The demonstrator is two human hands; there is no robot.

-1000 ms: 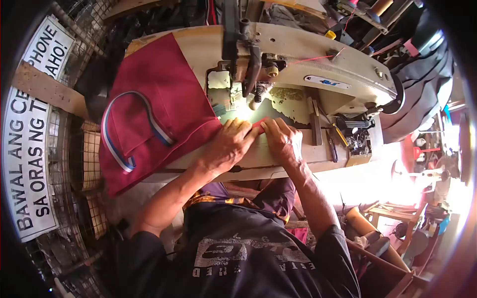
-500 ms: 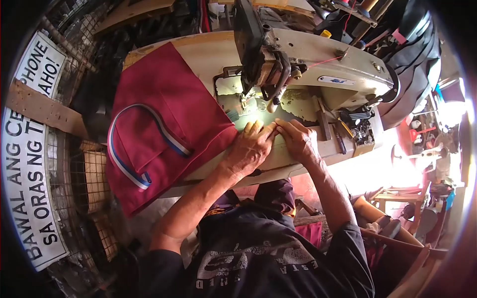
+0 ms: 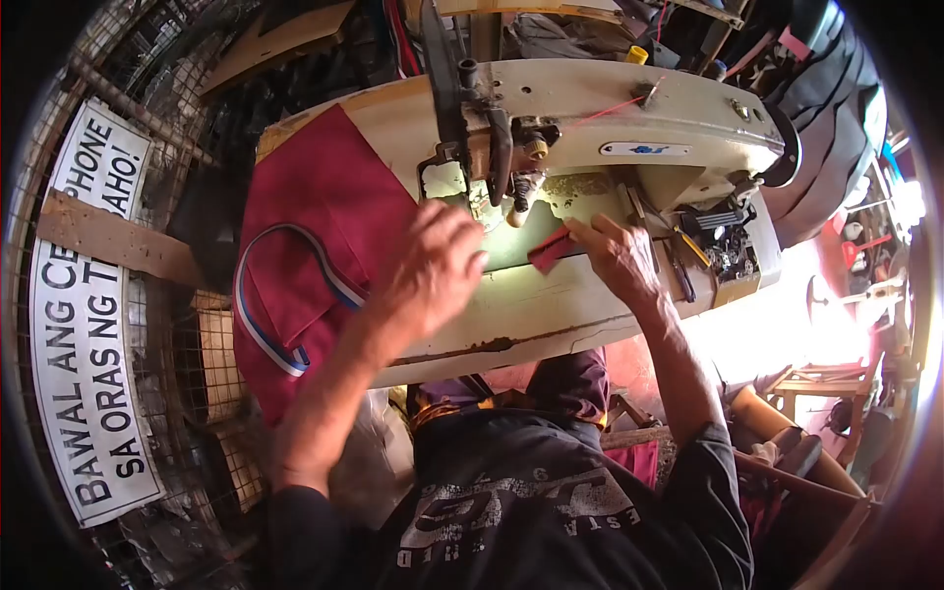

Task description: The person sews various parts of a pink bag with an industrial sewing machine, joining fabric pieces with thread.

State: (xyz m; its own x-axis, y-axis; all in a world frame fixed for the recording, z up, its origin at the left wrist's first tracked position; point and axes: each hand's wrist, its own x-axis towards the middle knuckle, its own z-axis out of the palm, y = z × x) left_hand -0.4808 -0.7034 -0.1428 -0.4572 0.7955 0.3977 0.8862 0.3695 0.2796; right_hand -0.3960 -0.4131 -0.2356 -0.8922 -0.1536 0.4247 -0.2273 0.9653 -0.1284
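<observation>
Between the fingertips of my right hand (image 3: 618, 258) is a small dark red fabric piece (image 3: 553, 253), held over the sewing machine bed. My left hand (image 3: 428, 270) is raised in front of the needle area, beside a large maroon cloth (image 3: 324, 187). Motion smears its fingers, so whether they grip anything does not show. The cloth spreads over the left of the machine bed, with a white and blue striped ribbon (image 3: 258, 329) curving across it. The sewing machine (image 3: 590, 103) stands just beyond my hands, its needle area lit and red thread running to its top.
Scissors (image 3: 678, 275) and a yellow-handled tool (image 3: 691, 248) lie right of my right hand, near a tray of small metal parts (image 3: 733, 246). A wire mesh (image 3: 202, 364) with a lettered sign (image 3: 84, 393) borders the left side. Dark material (image 3: 836, 128) hangs behind the machine's handwheel.
My hands, close together at the front of the needle before, have parted. The left went up and left; the right moved right and now shows the dark red fabric piece.
</observation>
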